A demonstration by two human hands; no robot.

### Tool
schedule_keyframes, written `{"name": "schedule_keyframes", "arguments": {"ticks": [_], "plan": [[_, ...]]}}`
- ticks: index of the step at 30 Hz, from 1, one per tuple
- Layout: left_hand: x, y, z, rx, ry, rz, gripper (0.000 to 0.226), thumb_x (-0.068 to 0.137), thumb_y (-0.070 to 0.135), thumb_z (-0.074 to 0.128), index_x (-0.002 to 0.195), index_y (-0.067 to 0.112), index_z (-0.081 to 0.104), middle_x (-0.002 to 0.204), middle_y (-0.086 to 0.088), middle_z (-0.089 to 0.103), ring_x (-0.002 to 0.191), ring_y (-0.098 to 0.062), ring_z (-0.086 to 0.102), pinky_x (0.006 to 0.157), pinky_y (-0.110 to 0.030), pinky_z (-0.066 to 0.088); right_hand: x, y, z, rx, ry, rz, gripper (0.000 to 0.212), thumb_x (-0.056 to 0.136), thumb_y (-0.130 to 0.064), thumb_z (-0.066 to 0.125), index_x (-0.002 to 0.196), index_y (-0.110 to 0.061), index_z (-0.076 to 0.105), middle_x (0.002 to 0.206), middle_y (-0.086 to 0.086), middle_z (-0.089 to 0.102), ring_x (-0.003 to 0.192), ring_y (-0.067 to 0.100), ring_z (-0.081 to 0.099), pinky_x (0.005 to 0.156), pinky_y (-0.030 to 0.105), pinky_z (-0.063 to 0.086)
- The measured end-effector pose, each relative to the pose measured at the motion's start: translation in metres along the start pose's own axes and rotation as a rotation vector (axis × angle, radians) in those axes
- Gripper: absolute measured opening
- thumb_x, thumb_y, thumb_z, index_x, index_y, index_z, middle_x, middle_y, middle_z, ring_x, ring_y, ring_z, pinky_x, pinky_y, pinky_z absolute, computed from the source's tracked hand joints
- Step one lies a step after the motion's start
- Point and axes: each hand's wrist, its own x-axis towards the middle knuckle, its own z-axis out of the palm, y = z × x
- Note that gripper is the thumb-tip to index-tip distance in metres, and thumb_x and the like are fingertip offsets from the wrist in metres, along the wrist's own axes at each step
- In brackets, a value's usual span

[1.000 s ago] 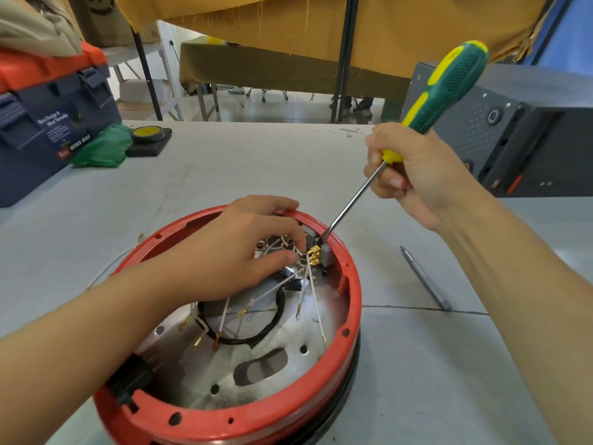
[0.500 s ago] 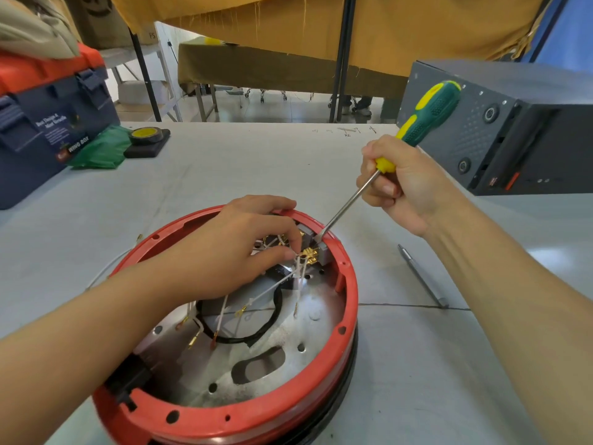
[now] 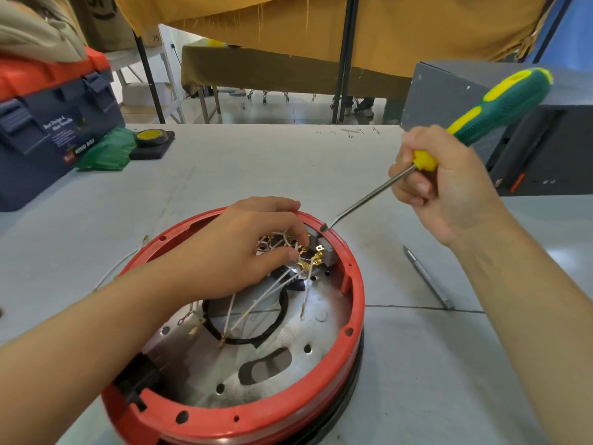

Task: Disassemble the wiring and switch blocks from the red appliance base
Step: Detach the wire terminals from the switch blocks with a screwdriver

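1. Head view, widest first: the surface (image 3: 244, 175) carried the red appliance base (image 3: 288, 409), which sat near its front edge, open side up, with the bare metal floor plate (image 3: 324, 319) showing. A toolbox (image 3: 54, 130) stood far left and a grey case (image 3: 500, 101) far right.
2. Inside the base, a black ring cable (image 3: 256, 338) lay on the plate, not yet lifted out. A black block (image 3: 138, 377) sat against the near-left wall, seemingly still mounted.
3. The left hand (image 3: 237, 252) reached into the far side of the base, fingertips pinching the white wires (image 3: 272, 290) at the brass terminals (image 3: 308, 263).
4. The right hand (image 3: 446, 184) was clenched round the screwdriver (image 3: 500, 104) where handle meets shaft; the tip rested at the top edge of the grey switch block (image 3: 327, 252) just inside the far rim.
5. Progress, as judged: several wire ends hung loose with bare lugs, so some leads looked already unplugged. A stray wire (image 3: 122, 264) lay on the surface outside the rim, left.
6. Left to do, as judged: free the remaining terminals, pry out the grey block, then remove the cable and the black block. Roughly midway.
7. A slim metal tool (image 3: 426, 277) lay on the surface right of the base, untouched.
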Motion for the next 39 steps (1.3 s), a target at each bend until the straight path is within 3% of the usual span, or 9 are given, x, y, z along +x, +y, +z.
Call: {"name": "schedule_keyframes", "arguments": {"ticks": [4,7,14,23,29,32,36,39], "plan": [[0.0,-0.001,0.001,-0.006,0.022,-0.065,0.022,0.086,0.032,0.06,0.107,0.032,0.053,0.13,0.014,0.051,0.116,0.0,0.045,0.094,-0.016,0.035,-0.001,0.007,0.008,-0.01,0.059,-0.059,0.025,0.075,-0.016,0.053,0.052,-0.011,0.043,0.035,-0.006,0.03,0.033,0.01,0.022,0.039,0.017,0.021],[0.001,-0.004,0.003,0.033,0.058,-0.11,0.032,0.086,0.036,0.057,0.117,0.034,0.047,0.129,0.015,0.048,0.112,0.001,0.041,0.088,-0.011,0.033,-0.003,0.012,0.011,0.004,0.089,-0.085,0.027,0.075,-0.015,0.053,0.049,-0.014,0.047,0.038,-0.009,0.035,0.033,0.009,0.025,0.04,0.017,0.022],[0.002,-0.007,0.005,0.251,0.01,-0.176,0.06,0.088,0.054,0.041,0.142,0.03,0.032,0.143,0.009,0.039,0.129,-0.012,0.034,0.108,-0.031,0.028,-0.012,0.015,0.004,0.011,0.109,-0.095,0.029,0.076,-0.014,0.052,0.048,-0.014,0.047,0.039,-0.009,0.036,0.035,0.01,0.025,0.041,0.016,0.025],[0.008,-0.005,-0.002,0.155,-0.116,-0.069,0.053,0.088,0.051,0.048,0.136,0.032,0.036,0.135,0.014,0.041,0.121,-0.006,0.041,0.105,-0.024,0.031,-0.018,0.008,0.007,-0.083,0.074,-0.151,0.032,0.077,-0.015,0.054,0.047,-0.015,0.041,0.042,-0.006,0.029,0.034,0.01,0.025,0.041,0.016,0.024],[0.019,0.0,-0.011,0.086,-0.249,-0.08,0.053,0.085,0.053,0.05,0.133,0.035,0.037,0.129,0.017,0.045,0.111,-0.003,0.044,0.099,-0.024,0.036,-0.022,-0.001,0.006,-0.128,0.008,-0.168,0.029,0.078,-0.014,0.053,0.053,-0.008,0.041,0.041,-0.01,0.036,0.033,0.009,0.026,0.041,0.017,0.021],[0.017,0.001,-0.007,0.102,-0.197,-0.081,0.052,0.086,0.05,0.052,0.134,0.034,0.04,0.133,0.015,0.041,0.118,-0.003,0.04,0.101,-0.022,0.034,-0.022,-0.002,0.006,-0.141,-0.013,-0.166,0.027,0.077,-0.013,0.053,0.052,-0.01,0.044,0.044,-0.006,0.038,0.034,0.009,0.027,0.042,0.017,0.022],[0.007,0.003,0.007,0.078,-0.066,-0.085,0.056,0.084,0.054,0.049,0.136,0.035,0.039,0.134,0.016,0.036,0.118,0.003,0.032,0.09,-0.002,0.026,-0.02,-0.004,0.008,-0.167,-0.06,-0.164,0.031,0.077,-0.013,0.052,0.047,-0.018,0.048,0.046,-0.006,0.042,0.034,0.008,0.028,0.043,0.017,0.023],[0.006,0.004,0.007,0.057,-0.036,-0.069,0.049,0.084,0.052,0.051,0.13,0.035,0.042,0.127,0.016,0.042,0.113,0.003,0.037,0.09,-0.003,0.029,-0.017,-0.009,0.011,-0.225,-0.125,-0.176,0.028,0.077,-0.014,0.055,0.05,-0.014,0.046,0.045,-0.011,0.043,0.035,0.008,0.029,0.042,0.018,0.023]]}}
